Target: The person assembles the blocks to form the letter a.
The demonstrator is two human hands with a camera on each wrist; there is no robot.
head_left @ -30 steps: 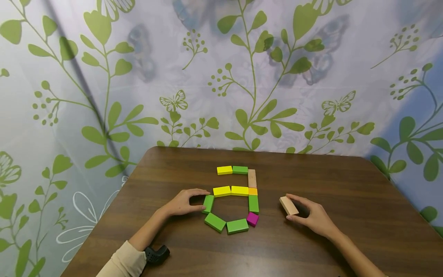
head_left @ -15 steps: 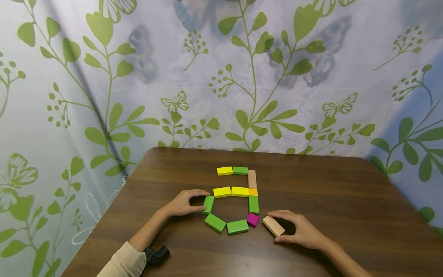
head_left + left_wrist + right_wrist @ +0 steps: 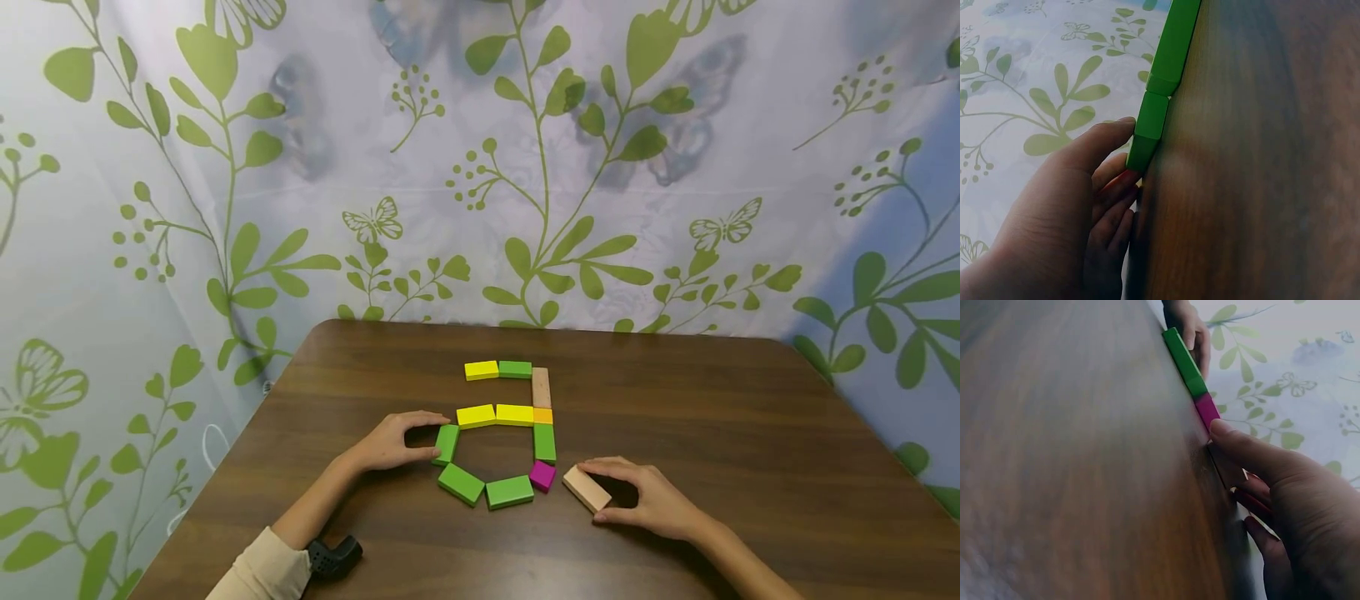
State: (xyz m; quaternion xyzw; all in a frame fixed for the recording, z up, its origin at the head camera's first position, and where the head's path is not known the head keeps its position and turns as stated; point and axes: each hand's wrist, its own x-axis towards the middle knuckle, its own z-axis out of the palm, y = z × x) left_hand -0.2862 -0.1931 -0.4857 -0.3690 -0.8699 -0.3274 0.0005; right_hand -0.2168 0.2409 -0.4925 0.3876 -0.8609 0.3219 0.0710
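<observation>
At the left side of the block outline, my left hand [image 3: 390, 442] holds a green block [image 3: 447, 444] lying on the table, thumb at its near end and a fingertip at its far end. My right hand [image 3: 648, 498] pinches a plain wooden block [image 3: 587, 488] between thumb and fingers. That block lies slanted on the tabletop, a small gap to the right of the magenta block [image 3: 542, 476]. In the right wrist view my thumb [image 3: 1222, 430] shows near the magenta block, and the wooden block is mostly hidden by the hand.
Several blocks form an outline on the brown table [image 3: 675, 383]: yellow blocks [image 3: 514, 414], a small orange block [image 3: 543, 416], a standing-off wooden block [image 3: 541, 387] and green blocks [image 3: 510, 492]. A leaf-patterned curtain [image 3: 420, 183] hangs behind. A black wrist device [image 3: 335, 557] sits by the left sleeve.
My right hand has moved left and toward me with the wooden block, bringing it beside the magenta block. My left hand keeps its place at the green block.
</observation>
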